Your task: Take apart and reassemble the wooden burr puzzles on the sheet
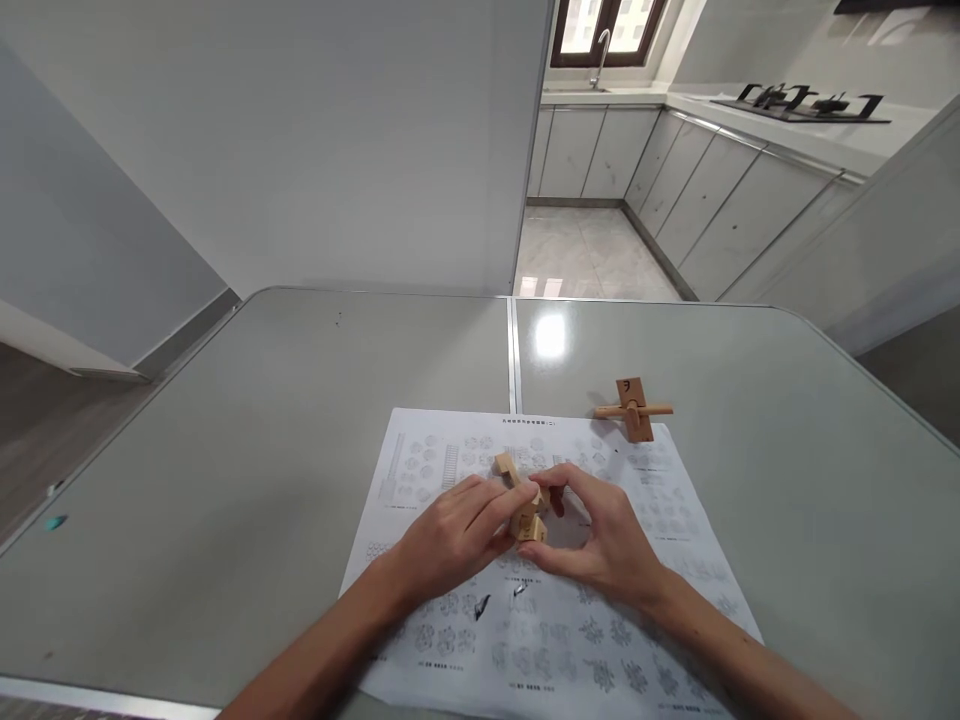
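Over the middle of a printed diagram sheet (pixel 420 640), my two hands meet on a small cluster of interlocking wooden puzzle pieces (pixel 531 527). My left hand (pixel 461 530) grips the cluster from the left, its fingers closed over the top. From the right, my right hand (pixel 604 530) pinches it between thumb and fingers. One notched wooden bar (pixel 505 465) sticks out at the far left of the cluster. Fingers hide part of the pieces. Beyond my right hand, a cross-shaped wooden puzzle assembly (pixel 634 410) rests at the sheet's far right corner, with a character marked on it.
The sheet lies on a grey-green table (pixel 225 480) with a metal seam (pixel 514 350) running through it. Two small dark scraps (pixel 481 606) lie on the paper. A teal bit (pixel 55 522) sits near the left edge. Behind are a white wall (pixel 375 150) and a kitchen counter.
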